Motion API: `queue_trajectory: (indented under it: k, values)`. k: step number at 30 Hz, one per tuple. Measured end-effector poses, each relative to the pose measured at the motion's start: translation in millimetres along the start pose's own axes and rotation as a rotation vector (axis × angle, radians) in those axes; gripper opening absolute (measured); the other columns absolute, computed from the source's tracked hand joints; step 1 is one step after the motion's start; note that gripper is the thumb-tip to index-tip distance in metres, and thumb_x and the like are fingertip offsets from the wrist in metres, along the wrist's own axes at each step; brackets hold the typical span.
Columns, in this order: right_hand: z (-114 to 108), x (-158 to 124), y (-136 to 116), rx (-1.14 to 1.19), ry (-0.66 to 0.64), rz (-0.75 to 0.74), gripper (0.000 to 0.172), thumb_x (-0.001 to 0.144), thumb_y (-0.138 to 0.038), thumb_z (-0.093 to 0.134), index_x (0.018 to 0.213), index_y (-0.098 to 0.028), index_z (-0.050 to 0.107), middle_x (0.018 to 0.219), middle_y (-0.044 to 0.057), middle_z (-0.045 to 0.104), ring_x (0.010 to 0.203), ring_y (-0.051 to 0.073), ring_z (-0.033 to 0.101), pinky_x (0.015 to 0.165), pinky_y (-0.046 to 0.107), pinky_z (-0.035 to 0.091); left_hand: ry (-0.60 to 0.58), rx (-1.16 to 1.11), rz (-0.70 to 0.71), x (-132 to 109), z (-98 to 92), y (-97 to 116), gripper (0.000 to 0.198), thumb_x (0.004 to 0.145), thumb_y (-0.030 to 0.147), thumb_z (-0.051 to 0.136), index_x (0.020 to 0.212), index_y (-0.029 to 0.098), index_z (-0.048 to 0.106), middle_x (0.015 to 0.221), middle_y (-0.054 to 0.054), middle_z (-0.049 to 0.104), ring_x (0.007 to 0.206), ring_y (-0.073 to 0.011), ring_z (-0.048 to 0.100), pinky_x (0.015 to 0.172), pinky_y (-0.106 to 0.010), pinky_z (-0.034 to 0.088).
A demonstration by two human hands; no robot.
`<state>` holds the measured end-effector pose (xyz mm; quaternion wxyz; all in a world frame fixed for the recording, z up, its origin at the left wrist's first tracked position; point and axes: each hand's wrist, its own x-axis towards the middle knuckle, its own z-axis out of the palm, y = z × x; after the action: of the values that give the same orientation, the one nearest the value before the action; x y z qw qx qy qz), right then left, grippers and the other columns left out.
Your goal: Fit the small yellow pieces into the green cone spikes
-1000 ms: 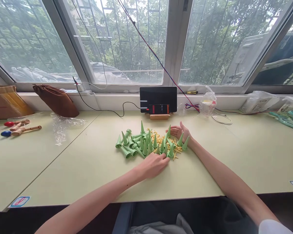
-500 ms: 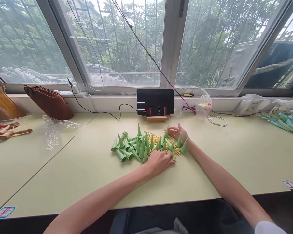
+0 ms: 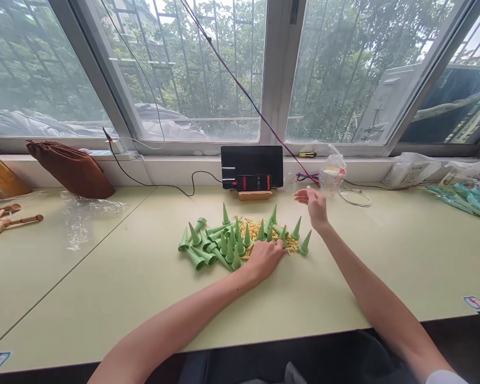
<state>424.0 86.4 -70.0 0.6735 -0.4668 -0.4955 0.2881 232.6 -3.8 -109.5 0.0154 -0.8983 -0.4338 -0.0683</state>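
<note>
A pile of green ribbed plastic cones (image 3: 207, 256) and small yellow pegs (image 3: 254, 226) lies mid-table. Some cones stand on their wide bases, others lie on their sides. My left hand (image 3: 266, 257) rests palm down at the pile's near right edge, its thumb apart from the bent fingers. Its fingertips reach the yellow pegs beside a standing cone (image 3: 284, 234), and are partly hidden there. Past the pile's right end, my right hand (image 3: 315, 207) is raised with fingers stretched out, holding nothing. Closest to it are two upright cones (image 3: 305, 243) at the right end.
Behind the pile, a phone (image 3: 254, 183) leans on a black tablet (image 3: 252, 160) over a small cardboard stand (image 3: 255, 196). A brown bag (image 3: 72, 169), clear wrapping (image 3: 82, 218) and wooden toys (image 3: 14, 221) lie left. A plastic cup (image 3: 333, 173), cable (image 3: 355, 198) and teal pieces (image 3: 470, 200) lie right.
My right hand has lifted away from the pile, up and to the right. My left hand has shifted slightly, with its thumb now closer to the pile. The camera view has turned slightly right.
</note>
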Motion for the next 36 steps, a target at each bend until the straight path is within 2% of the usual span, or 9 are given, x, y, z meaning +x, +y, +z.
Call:
queue_trajectory:
  k: [4,7,10,14,17,19,23,26,36]
  values:
    - [13,-21,-40,-0.241,0.096,-0.361,0.035,0.095,-0.045,0.043,0.084,-0.018,0.062,0.081,0.005,0.068,0.074,0.016,0.064,0.074,0.030,0.050,0.005,-0.002,-0.010,9,5.2,1,0.033,0.098,0.039,0.042,0.094,0.013,0.061,0.078,-0.012,0.070,0.070,-0.0266,0.069,0.062,-0.033,0.047]
    - [28,-47,-68,-0.368,-0.025,-0.503,0.028,0.095,-0.040,0.045,0.085,-0.019,0.061,0.079,0.003,0.067,0.074,0.016,0.062,0.075,0.028,0.048,0.009,-0.004,0.002,8,4.7,2,0.032,0.099,0.036,0.040,0.090,0.013,0.062,0.082,-0.012,0.069,0.070,-0.0251,0.069,0.062,-0.032,0.046]
    - [39,-69,-85,-0.502,-0.323,-0.507,0.031,0.097,-0.037,0.044,0.076,-0.018,0.058,0.068,0.000,0.062,0.062,0.013,0.056,0.062,0.024,0.042,0.011,-0.007,0.041,-8,0.8,2,0.032,0.099,0.030,0.037,0.087,0.014,0.061,0.082,-0.010,0.068,0.071,-0.0232,0.067,0.060,-0.031,0.044]
    - [39,-89,-95,-0.827,-0.829,-0.408,0.036,0.096,-0.034,0.045,0.063,-0.018,0.050,0.053,-0.003,0.048,0.049,0.010,0.041,0.051,0.023,0.030,-0.006,0.014,0.122,-51,-6.6,-5,0.032,0.099,0.024,0.035,0.080,0.016,0.060,0.073,-0.006,0.065,0.062,-0.0201,0.064,0.054,-0.029,0.039]
    - [35,-102,-98,-1.100,-1.173,-0.305,0.037,0.092,-0.033,0.051,0.058,-0.018,0.048,0.051,-0.002,0.046,0.047,0.012,0.042,0.049,0.025,0.027,-0.033,0.022,0.112,-89,-15.3,-15,0.031,0.098,0.021,0.035,0.076,0.016,0.058,0.070,-0.006,0.064,0.058,-0.0186,0.062,0.052,-0.028,0.037]
    - [33,-113,-98,-1.265,-1.281,-0.206,0.036,0.090,-0.035,0.056,0.058,-0.018,0.052,0.055,0.001,0.050,0.048,0.014,0.049,0.049,0.025,0.030,-0.075,0.021,0.026,-109,-22.5,-22,0.033,0.098,0.021,0.034,0.075,0.017,0.059,0.068,-0.005,0.063,0.058,-0.0190,0.062,0.053,-0.029,0.037]
    - [32,-134,-92,-1.506,-1.311,-0.166,0.036,0.095,-0.032,0.049,0.068,-0.014,0.066,0.066,0.010,0.063,0.061,0.025,0.065,0.053,0.029,0.039,-0.111,0.068,-0.254,-127,-34.8,-33,0.028,0.097,0.031,0.043,0.083,0.017,0.063,0.072,-0.007,0.065,0.064,-0.0242,0.066,0.054,-0.030,0.039]
    - [25,-145,-82,-1.636,-1.270,-0.111,0.036,0.096,-0.030,0.046,0.078,-0.013,0.071,0.077,0.016,0.068,0.071,0.029,0.069,0.055,0.031,0.043,-0.117,0.098,-0.342,-124,-39.0,-36,0.026,0.096,0.033,0.044,0.091,0.016,0.064,0.084,-0.008,0.065,0.064,-0.0242,0.066,0.053,-0.031,0.041]
    - [0,-141,-64,-1.706,-1.095,-0.012,0.037,0.100,-0.030,0.039,0.089,-0.013,0.070,0.082,0.015,0.070,0.074,0.027,0.070,0.058,0.029,0.043,-0.120,0.041,-0.255,-88,-34.9,-37,0.033,0.099,0.036,0.039,0.095,0.014,0.063,0.089,-0.009,0.062,0.067,-0.0240,0.066,0.056,-0.033,0.046]
